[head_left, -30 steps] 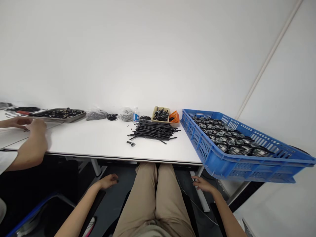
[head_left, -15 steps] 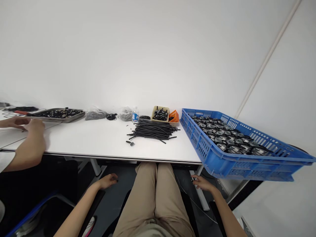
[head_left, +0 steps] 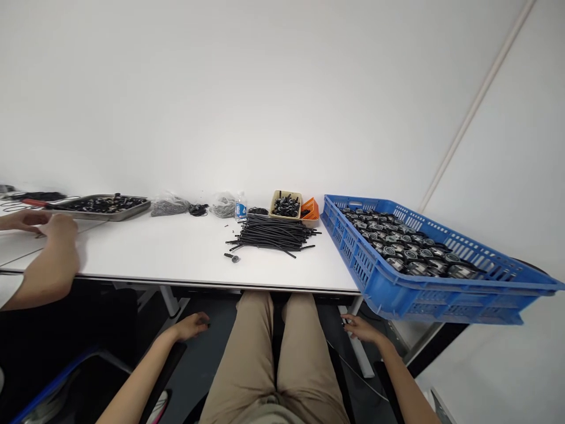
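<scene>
Both hands hang below the table edge, one on each side of my lap. My left hand [head_left: 193,325] is empty, its fingers loosely bent and apart. My right hand [head_left: 359,328] also holds nothing, with fingers spread near a table leg. On the white table [head_left: 168,247] in front of me lies a pile of black tubes [head_left: 273,232]. A small black piece with a round grey end [head_left: 232,258] sits alone nearer the table's front edge. Neither hand touches these things.
A blue crate [head_left: 375,288] of round black-and-clear parts [head_left: 410,253] stands at the right, overhanging the edge. Behind the tubes are a cream basket [head_left: 286,217], an orange basket [head_left: 311,206] and a bottle [head_left: 241,209]. At left, another person's hands [head_left: 53,227] work near a metal tray [head_left: 132,211].
My knees have moved apart, and a dark gap shows between them. My hands have stayed in place. The other person's hands have shifted slightly.
</scene>
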A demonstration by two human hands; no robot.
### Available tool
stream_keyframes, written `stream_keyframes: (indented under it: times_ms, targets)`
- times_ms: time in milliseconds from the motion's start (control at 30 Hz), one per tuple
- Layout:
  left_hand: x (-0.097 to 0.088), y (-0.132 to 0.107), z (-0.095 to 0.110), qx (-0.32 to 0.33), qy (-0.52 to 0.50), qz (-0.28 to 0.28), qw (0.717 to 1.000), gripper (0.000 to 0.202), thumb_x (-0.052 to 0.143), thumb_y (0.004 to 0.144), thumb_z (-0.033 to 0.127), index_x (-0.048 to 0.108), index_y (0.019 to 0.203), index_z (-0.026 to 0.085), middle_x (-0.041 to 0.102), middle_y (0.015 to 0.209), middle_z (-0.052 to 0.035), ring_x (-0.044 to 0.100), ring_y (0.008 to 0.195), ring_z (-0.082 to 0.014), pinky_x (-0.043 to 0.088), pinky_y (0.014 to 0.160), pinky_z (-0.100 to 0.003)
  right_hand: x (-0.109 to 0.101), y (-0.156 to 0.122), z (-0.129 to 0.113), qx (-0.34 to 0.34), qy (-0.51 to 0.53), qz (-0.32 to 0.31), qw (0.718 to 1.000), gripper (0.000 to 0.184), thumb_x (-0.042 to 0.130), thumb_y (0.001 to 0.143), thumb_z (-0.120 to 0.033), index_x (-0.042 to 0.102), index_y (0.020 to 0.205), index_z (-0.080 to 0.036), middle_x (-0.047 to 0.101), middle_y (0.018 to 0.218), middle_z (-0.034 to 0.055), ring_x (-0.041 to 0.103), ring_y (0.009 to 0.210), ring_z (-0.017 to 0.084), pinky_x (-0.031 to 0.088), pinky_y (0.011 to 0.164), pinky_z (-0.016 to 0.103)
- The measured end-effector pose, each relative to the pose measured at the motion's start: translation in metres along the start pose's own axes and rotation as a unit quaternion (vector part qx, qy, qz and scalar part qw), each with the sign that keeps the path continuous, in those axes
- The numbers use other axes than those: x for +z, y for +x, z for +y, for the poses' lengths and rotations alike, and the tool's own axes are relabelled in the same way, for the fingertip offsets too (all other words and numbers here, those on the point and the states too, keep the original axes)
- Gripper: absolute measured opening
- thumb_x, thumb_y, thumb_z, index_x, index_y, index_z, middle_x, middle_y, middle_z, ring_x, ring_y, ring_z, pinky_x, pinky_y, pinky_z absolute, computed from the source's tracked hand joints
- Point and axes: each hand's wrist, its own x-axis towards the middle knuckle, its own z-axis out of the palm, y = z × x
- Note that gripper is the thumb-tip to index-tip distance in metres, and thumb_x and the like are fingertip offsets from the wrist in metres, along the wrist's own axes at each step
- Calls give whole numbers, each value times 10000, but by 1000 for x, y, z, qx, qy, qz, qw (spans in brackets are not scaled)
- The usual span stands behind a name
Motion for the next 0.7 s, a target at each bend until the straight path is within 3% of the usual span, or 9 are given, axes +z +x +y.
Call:
stream_keyframes:
  times_ms: [467,600,700]
  targets:
    - [1,3,-4,1,6,6,1000,593,552,643,524,585,1113,164,644,817,-42,658,733,-234,490,673,-310,-2,5,9,-22,29,9,999,467,646,762,-391,640,1181,-185,669,818,45,650,699,171,491,655,288]
    - [0,2,-3,0,8,7,1000,590,548,643,526,597,1103,161,628,793,-34,656,734,-234,489,662,-311,-2,0,4,-42,44,13,998,411,664,746,-476,680,1043,-193,692,846,67,665,768,191,497,634,281]
    - [0,2,-3,2,8,8,1000,584,550,646,527,600,1103,167,628,794,-33,657,746,-241,494,657,-315,-1,-3,-3,-60,52,24,997,455,650,720,-613,691,818,-170,695,768,74,642,649,174,480,592,282]
